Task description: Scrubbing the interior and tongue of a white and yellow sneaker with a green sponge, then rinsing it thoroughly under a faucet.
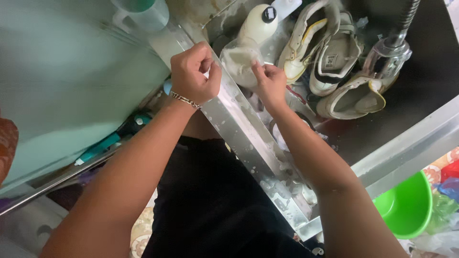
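left hand (193, 71) curled into a loose fist above the steel sink rim (244, 131), thumb and forefinger pinched close; hard to tell whether anything thin sat between them. right hand (268, 83) at 3 o'clock of it, grip pinched on the edge of a pale wet cloth (240, 59), possibly a sock, hanging over the sink. white bottle with dark cap (259, 21) just behind the cloth at 12 o'clock. soapy white sneakers (330, 52) piled at 2 o'clock beneath the faucet head (389, 52). green basin (406, 208) on the floor at 5 o'clock.
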